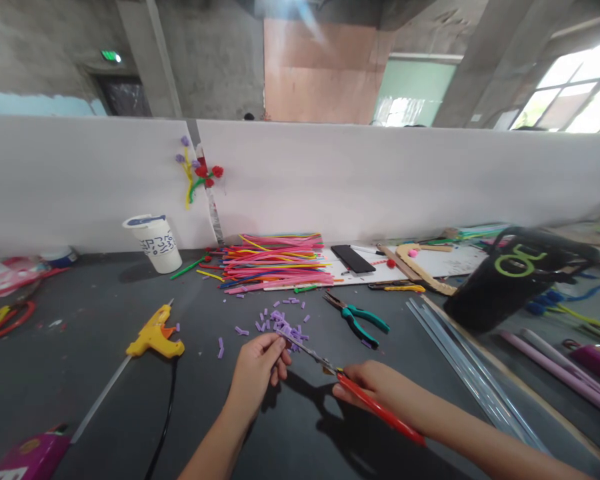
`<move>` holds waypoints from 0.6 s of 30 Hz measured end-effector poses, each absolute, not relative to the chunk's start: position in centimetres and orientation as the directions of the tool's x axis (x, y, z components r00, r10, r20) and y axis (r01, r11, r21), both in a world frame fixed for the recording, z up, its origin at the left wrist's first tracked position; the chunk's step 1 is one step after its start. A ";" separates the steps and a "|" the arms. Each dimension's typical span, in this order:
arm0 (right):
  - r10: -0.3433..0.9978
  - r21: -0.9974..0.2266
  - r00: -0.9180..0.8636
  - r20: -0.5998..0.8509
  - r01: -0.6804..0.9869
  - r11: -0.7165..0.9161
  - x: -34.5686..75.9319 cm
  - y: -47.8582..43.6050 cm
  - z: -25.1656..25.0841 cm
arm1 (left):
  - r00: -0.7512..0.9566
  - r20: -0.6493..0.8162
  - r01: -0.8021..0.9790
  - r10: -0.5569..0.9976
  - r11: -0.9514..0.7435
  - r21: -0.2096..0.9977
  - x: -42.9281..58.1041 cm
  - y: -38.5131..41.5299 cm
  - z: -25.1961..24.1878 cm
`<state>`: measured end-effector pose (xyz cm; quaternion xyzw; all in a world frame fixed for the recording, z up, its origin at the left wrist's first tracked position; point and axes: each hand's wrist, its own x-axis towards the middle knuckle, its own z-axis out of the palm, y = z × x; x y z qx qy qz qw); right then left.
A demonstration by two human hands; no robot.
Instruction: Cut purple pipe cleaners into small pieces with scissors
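My right hand (363,383) is closed around red-handled scissors (380,407), whose blades point up and left to the fingertips of my left hand (263,363). That left hand is pinched shut at the blade tips; whatever lies between its fingers is hidden or too small to make out. Just beyond both hands, many short purple cut pieces (293,333) lie in a loose heap, with a few scattered around it. Pliers with teal handles (363,319) rest to the right of the heap.
A yellow glue gun (156,335) with its cord lies left. Behind are a white cup (156,245), a bundle of coloured pipe cleaners (275,263) and a black phone-like slab (353,259). Clear sticks (467,367) and a large black tumbler (510,280) stand right. A white partition (380,180) closes the back.
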<state>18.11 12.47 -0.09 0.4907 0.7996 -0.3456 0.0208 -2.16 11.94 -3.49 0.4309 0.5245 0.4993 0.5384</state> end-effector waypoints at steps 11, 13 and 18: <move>0.761 -0.469 -0.524 -0.382 0.820 0.329 17.8 12.2 0.4 | -0.060 -0.138 -0.058 0.989 0.134 0.989 -2.3 12.1 -3.8; 0.757 -0.474 -0.522 -0.393 0.821 0.320 17.9 12.2 0.5 | -0.050 -0.141 -0.054 0.989 0.138 0.989 -2.3 12.1 -3.8; 0.760 -0.473 -0.513 -0.399 0.825 0.308 17.9 12.2 0.4 | -0.026 -0.155 -0.050 0.988 0.153 0.987 -2.4 12.2 -4.1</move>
